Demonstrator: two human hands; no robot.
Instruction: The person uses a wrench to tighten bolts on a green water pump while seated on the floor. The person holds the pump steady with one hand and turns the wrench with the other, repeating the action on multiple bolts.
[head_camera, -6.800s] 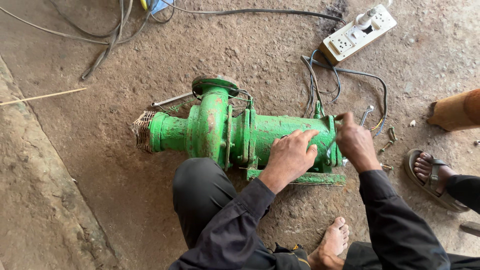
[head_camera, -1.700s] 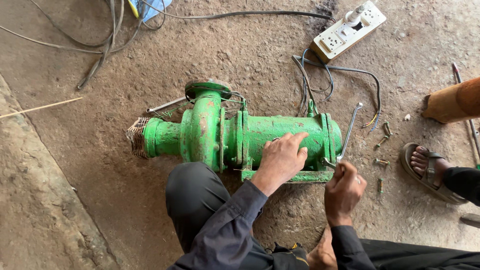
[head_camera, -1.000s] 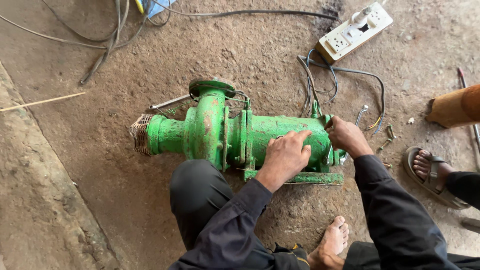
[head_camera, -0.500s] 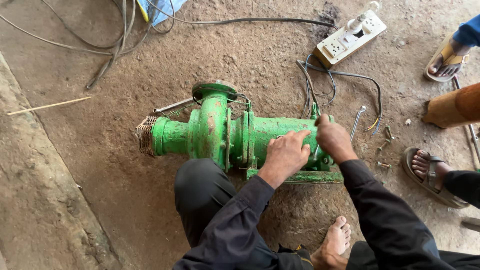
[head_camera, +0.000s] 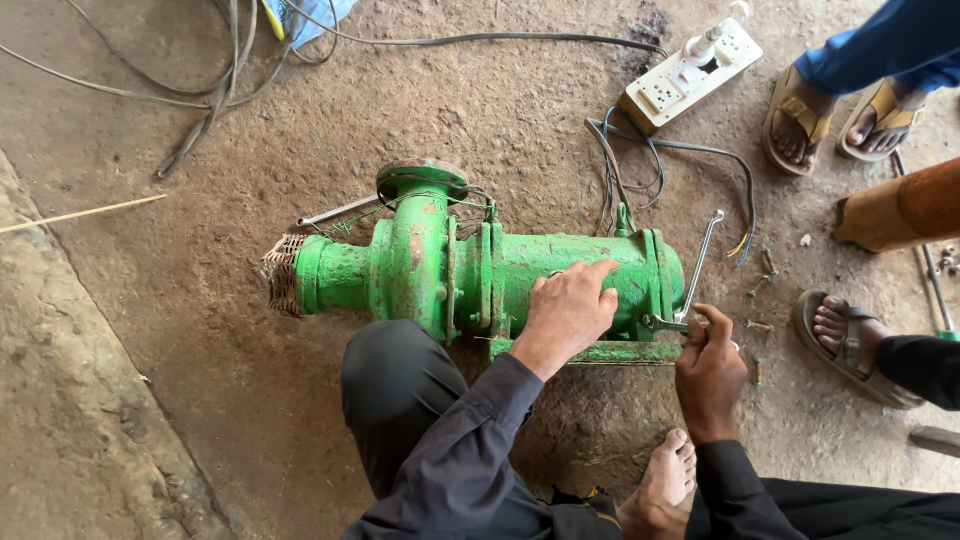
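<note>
The green pump (head_camera: 470, 275) lies on its side on the dirt floor (head_camera: 200, 330), at centre frame. The left hand (head_camera: 572, 305) rests open, palm down, on the motor body. The right hand (head_camera: 710, 365), at 4 o'clock from the pump, is closed around the lower end of a spanner (head_camera: 697, 272) set against the end cover. Loose bolts (head_camera: 765, 265) lie just beside the spanner. A socket strip (head_camera: 690, 78) sits at 1 o'clock.
</note>
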